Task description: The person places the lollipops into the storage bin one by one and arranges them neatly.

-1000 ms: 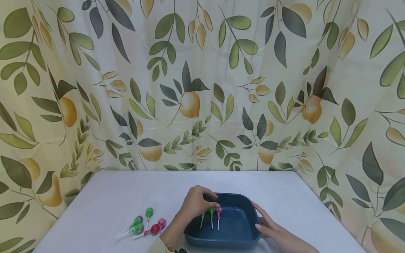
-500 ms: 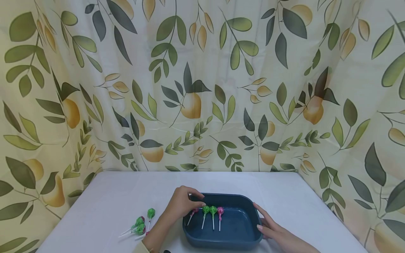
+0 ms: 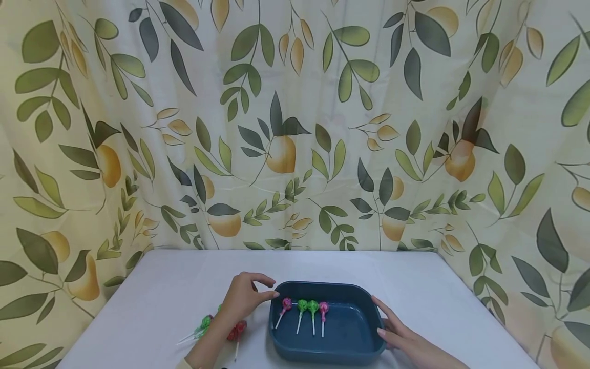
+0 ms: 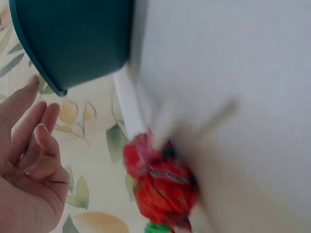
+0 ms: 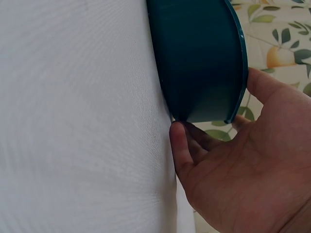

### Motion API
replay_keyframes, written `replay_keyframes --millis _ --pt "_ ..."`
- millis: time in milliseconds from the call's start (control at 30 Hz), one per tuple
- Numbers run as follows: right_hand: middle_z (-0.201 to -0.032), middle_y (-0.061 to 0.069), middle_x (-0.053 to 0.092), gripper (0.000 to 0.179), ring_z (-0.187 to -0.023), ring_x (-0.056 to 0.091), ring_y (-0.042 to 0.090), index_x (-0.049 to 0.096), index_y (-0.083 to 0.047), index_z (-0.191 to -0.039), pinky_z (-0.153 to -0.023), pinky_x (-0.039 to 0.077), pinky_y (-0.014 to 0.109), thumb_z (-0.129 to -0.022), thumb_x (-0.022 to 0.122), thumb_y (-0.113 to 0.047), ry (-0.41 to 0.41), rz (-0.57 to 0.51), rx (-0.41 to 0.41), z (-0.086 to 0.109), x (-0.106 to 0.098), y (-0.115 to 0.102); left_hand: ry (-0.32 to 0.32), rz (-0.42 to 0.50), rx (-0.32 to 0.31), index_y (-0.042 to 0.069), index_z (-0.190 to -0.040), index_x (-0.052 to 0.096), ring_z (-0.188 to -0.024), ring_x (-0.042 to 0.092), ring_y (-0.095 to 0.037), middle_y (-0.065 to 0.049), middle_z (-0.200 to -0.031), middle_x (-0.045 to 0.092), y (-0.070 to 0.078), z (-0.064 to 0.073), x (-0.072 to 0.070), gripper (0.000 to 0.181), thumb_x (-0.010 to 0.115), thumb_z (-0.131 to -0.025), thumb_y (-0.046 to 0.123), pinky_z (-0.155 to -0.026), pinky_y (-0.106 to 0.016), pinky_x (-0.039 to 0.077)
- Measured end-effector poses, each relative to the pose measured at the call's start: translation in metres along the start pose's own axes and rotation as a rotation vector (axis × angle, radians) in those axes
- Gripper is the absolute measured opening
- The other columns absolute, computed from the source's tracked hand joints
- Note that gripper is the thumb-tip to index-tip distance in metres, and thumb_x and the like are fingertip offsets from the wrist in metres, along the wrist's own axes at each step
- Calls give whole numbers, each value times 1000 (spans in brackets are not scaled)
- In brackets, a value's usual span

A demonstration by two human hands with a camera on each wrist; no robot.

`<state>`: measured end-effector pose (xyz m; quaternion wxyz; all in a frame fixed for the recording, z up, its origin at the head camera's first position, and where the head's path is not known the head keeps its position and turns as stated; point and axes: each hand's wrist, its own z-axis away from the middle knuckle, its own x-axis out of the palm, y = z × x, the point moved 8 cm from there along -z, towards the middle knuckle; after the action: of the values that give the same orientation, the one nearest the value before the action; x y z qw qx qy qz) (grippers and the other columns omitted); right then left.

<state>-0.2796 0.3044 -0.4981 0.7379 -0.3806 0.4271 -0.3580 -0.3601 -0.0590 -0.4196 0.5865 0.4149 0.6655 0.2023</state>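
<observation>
My left hand [image 3: 247, 298] is beside the left rim of a dark blue rectangular dish [image 3: 343, 354], thumb and index finger parted and holding nothing. In the left wrist view the other fingers [image 4: 46, 155] hang loosely curled. My right hand [image 3: 400, 335] rests against the dish's right end, with thumb and fingers touching the outside; the right wrist view shows one fingertip at the rim and others low by the base. Inside the dish lie a tilted pink lollipop [image 3: 287, 304], a green lollipop [image 3: 301, 306], another green lollipop [image 3: 313, 306] and a second pink lollipop [image 3: 324, 307], sticks toward me.
On the white table [image 3: 184, 277], left of the dish, lie a red lollipop [image 3: 237, 330] and green lollipops [image 3: 204, 324], partly hidden by my left forearm. A leaf-patterned curtain [image 3: 295, 128] hangs behind and along both sides.
My left hand has moved left from over the dish to beside its left rim, uncovering the leftmost pink lollipop. My right hand stays at the dish's right end.
</observation>
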Motion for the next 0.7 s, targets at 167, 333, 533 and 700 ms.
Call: replay_keyframes --millis 167,333,533,700 --pt "-155 44 19 79 -135 31 66 -1 -19 -166 -95 24 86 -109 45 -47 -23 -17 -13 2 1 0 6 4 -68 12 -104 81 -76 53 -19 2 -99 74 -18 5 -9 27 91 -81 21 -63 -32 49" --pt "-154 44 21 80 -131 38 65 0 -18 -166 -94 25 86 -109 46 -48 -16 -19 -7 1 0 0 6 -38 -98 11 -100 82 -74 54 -19 2 -98 73 -37 9 -21 24 92 -79 18 -64 -35 47" --pt "-155 45 19 79 -131 37 66 1 -19 -167 -93 26 86 -109 46 -47 -9 -4 -12 1 0 -2 2 -76 -139 12 -97 82 -74 54 -19 0 -99 73 -57 17 -37 19 91 -80 16 -64 -35 47" --pt "-154 46 19 80 -128 40 66 0 -17 -166 -93 25 86 -108 46 -48 -1 -14 3 -1 -1 0 17 -81 -158 12 -96 82 -73 55 -19 -1 -101 73 -67 22 -50 19 91 -79 16 -62 -36 47"
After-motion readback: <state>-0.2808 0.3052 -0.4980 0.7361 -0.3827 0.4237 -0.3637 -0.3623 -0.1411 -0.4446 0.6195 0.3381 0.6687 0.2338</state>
